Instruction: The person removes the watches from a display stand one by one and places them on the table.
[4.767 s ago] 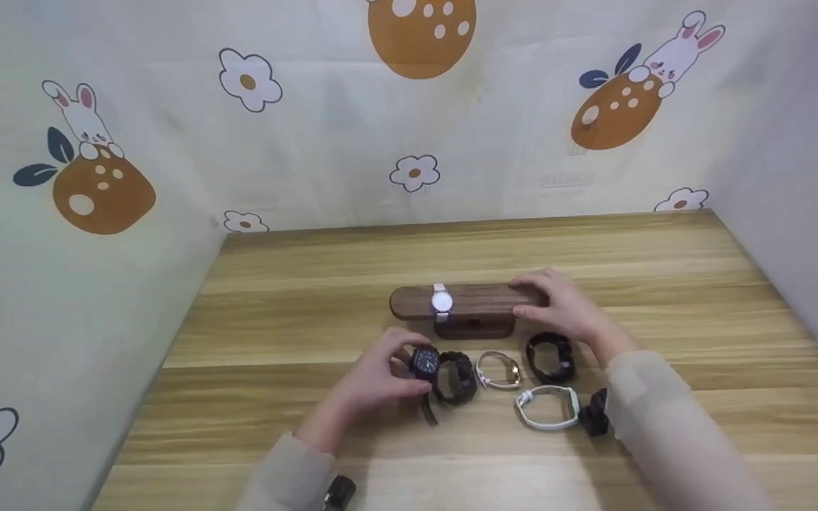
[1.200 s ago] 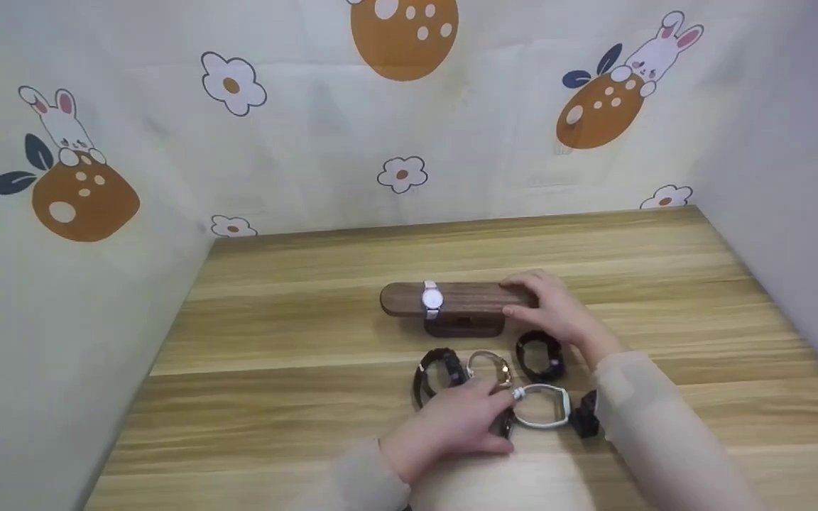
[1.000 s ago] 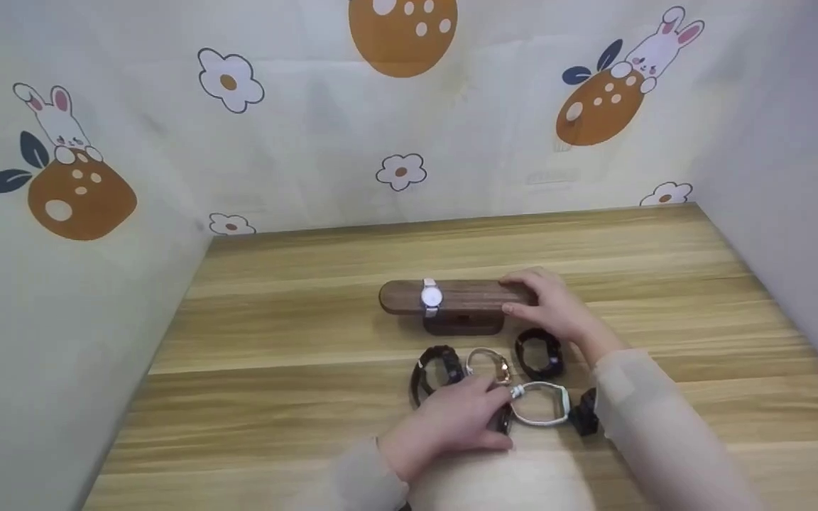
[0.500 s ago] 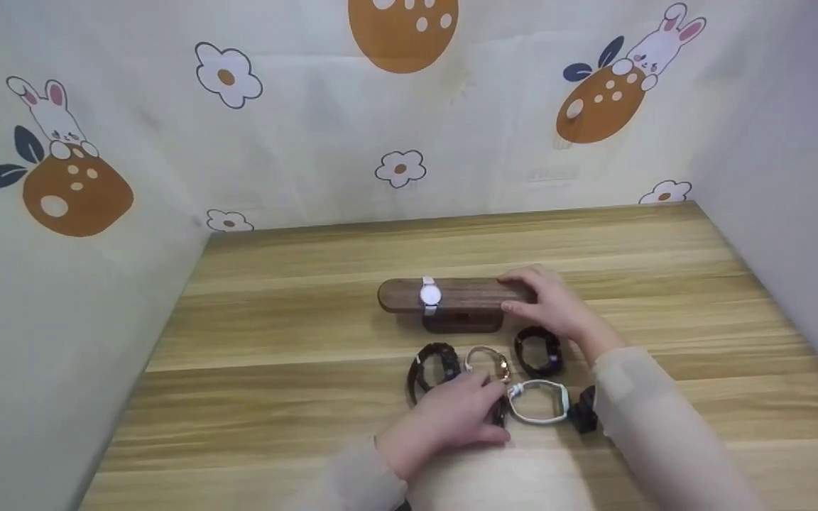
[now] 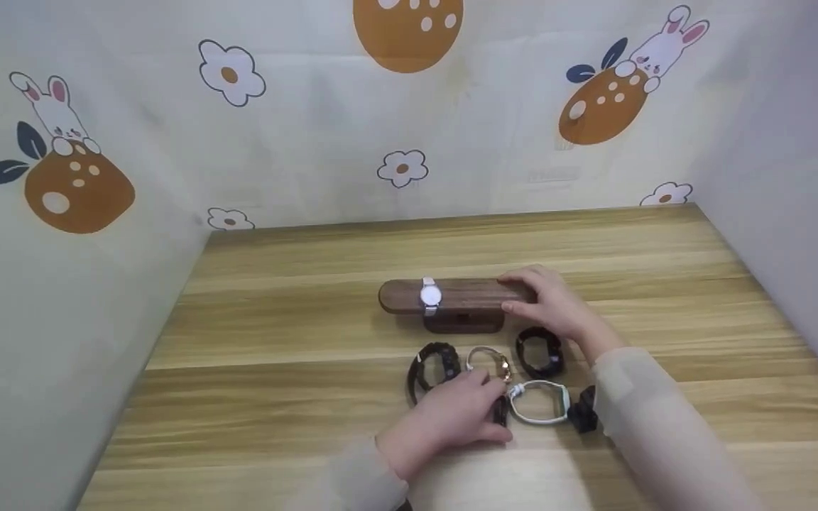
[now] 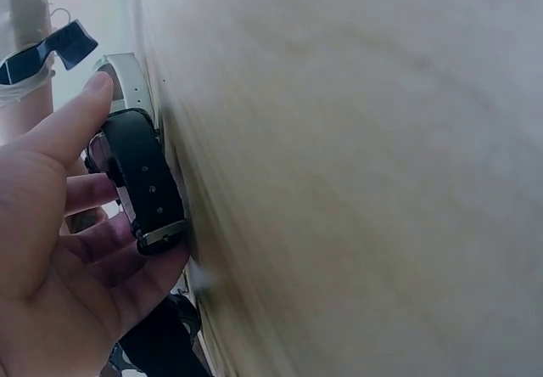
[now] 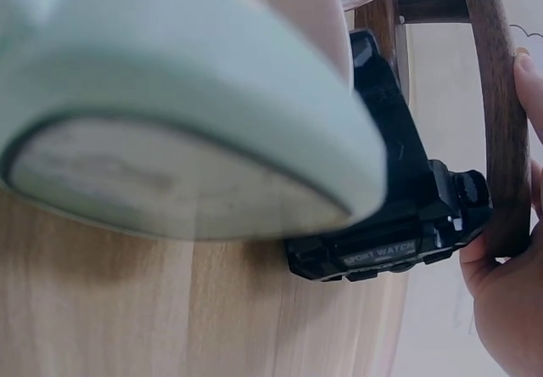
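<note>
My left hand point(image 5: 451, 411) holds a black-strapped wristwatch point(image 6: 146, 169) low over the wooden table, thumb on one side and fingers on the other. The strap's buckle shows in the left wrist view; in the head view my hand mostly hides the watch point(image 5: 500, 410). My right hand point(image 5: 554, 305) grips the right end of a dark wooden watch stand point(image 5: 476, 292). A small white watch point(image 5: 431, 295) is wrapped around the stand's bar, left of its middle. In the right wrist view, thumb and fingers lie on opposite sides of the bar point(image 7: 502, 105).
Watches are grouped before the stand: a chunky black one point(image 5: 448, 365) at left, a thin pale-strapped one with gold point(image 5: 488, 360), a black sport watch point(image 5: 540, 353), and a pale green one point(image 5: 540, 402). A black wrist device point(image 5: 583, 410) sits by my right sleeve. Patterned cloth walls point(image 5: 309, 142) border the table.
Since the oldest frame, my left hand has moved right and nearer the front, from the left end of the watch group. Over the last second both hands have barely moved.
</note>
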A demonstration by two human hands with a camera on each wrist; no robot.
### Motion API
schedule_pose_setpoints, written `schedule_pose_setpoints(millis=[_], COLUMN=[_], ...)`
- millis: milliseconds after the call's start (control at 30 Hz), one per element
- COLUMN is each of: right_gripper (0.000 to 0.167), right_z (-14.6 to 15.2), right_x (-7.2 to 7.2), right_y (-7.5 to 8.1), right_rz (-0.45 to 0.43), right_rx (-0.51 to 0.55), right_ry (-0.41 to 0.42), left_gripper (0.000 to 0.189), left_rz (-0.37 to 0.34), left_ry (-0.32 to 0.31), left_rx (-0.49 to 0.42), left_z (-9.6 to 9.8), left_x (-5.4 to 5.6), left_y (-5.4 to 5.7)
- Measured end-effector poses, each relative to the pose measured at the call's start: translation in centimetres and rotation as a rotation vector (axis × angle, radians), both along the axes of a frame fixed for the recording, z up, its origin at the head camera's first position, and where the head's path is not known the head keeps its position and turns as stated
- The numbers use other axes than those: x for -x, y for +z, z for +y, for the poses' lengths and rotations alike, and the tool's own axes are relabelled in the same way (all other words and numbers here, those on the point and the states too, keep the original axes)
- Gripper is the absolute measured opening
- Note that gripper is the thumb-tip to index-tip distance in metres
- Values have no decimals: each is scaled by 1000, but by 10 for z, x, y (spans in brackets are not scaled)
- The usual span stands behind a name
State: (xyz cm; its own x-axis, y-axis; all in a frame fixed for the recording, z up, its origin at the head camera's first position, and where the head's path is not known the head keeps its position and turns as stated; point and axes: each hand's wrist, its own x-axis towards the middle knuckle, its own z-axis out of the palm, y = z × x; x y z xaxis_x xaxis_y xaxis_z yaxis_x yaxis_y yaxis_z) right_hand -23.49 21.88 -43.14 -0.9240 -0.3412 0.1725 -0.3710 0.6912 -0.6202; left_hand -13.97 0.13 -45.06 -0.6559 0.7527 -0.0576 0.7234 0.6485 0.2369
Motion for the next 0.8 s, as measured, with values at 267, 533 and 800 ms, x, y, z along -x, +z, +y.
schedule_pose_setpoints(millis=[267, 533, 800], right_gripper=[50, 50, 51], right_z=[0, 0, 1], right_x=[1, 2, 2], right_y=[-1, -1, -1], right_rz=[13, 4, 14], right_rx=[8, 6, 4], right_ry=[2, -1, 10], left_gripper=[65, 61, 57], left_rz=[28, 0, -40], left_ry=[8, 22, 61], left_rx=[13, -36, -117], left_z=[0, -4, -7], left_x=[-3, 1, 6], left_y=[7, 13, 23])
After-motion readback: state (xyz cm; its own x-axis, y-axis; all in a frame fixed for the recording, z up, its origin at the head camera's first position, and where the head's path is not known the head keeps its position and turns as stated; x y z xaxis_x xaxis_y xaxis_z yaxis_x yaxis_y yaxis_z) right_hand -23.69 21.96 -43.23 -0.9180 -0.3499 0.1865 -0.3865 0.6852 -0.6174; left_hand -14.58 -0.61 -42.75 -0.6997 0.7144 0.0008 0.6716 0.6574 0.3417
